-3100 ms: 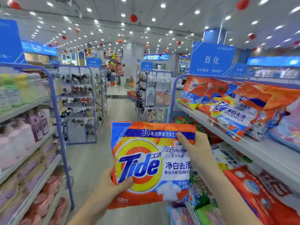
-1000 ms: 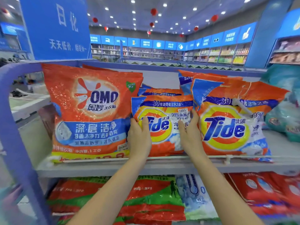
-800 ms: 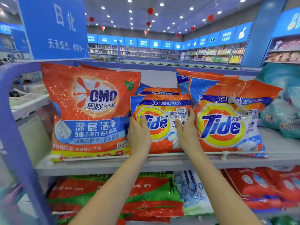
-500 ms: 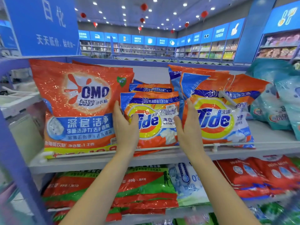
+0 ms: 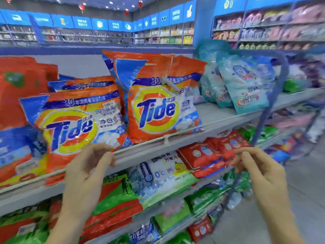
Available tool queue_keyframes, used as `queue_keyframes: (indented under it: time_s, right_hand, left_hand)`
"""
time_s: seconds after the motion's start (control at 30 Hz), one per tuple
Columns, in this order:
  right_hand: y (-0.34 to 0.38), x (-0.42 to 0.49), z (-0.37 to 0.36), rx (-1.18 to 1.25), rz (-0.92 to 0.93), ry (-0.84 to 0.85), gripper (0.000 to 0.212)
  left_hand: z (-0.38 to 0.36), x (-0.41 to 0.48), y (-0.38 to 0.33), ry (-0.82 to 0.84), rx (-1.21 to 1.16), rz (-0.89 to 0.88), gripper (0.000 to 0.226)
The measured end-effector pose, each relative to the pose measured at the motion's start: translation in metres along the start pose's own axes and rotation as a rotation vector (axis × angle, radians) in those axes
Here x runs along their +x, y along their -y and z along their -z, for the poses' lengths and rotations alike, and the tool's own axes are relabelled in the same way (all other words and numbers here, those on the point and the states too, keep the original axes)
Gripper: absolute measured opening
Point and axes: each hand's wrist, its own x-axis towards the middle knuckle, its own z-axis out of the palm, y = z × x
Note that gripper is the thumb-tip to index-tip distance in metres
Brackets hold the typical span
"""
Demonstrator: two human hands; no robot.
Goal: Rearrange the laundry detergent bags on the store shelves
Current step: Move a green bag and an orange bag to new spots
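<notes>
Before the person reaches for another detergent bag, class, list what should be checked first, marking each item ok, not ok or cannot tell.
1. Small Tide bag sits on the upper shelf, label facing the aisle: ok.
2. Large Tide bag stands beside it, label forward: ok.
3. Left hand holds nothing, fingers relaxed below the small bag: ok.
4. Right hand holds nothing: ok.
5. Left fingertips clear of the small bag's lower edge: cannot tell, the picture is blurred.
6. Bags behind the small one straight: cannot tell, mostly hidden.
</notes>
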Motion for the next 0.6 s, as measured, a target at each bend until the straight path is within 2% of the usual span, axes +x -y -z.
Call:
queue_keyframes:
  time_s: [0.03,0.1,0.27,0.43,0.5,0.6]
  right_hand:
    - [-0.005,-0.008,0.019,-0.004,-0.033,-0.043,0.018]
    - [-0.013,-0.025,0.058,-0.025,-0.085,-0.141,0.02]
    - [-0.026,-0.058,0.159,-0.05,-0.188,-0.437,0.033]
    - [-0.049,-0.078,0.26,-0.075,-0.278,-0.604,0.052]
    - [-0.056,-0.079,0.3,-0.097,-0.303,-0.646,0.05]
    - [-0.072,-0.077,0.358,-0.131,-0.312,-0.715,0.036]
  left_hand:
    - [-0.015,-0.004,0.004,0.051,-0.042,0.019,0.008]
    - [-0.046,-0.012,0.012,0.113,-0.086,0.058,0.032]
    - [-0.136,-0.04,0.021,0.246,-0.143,0.124,0.029]
    - [-0.252,-0.07,0.019,0.365,-0.274,0.206,0.048]
    - [-0.3,-0.081,0.013,0.423,-0.328,0.269,0.05]
    - [-0.368,-0.097,0.002,0.454,-0.341,0.289,0.043]
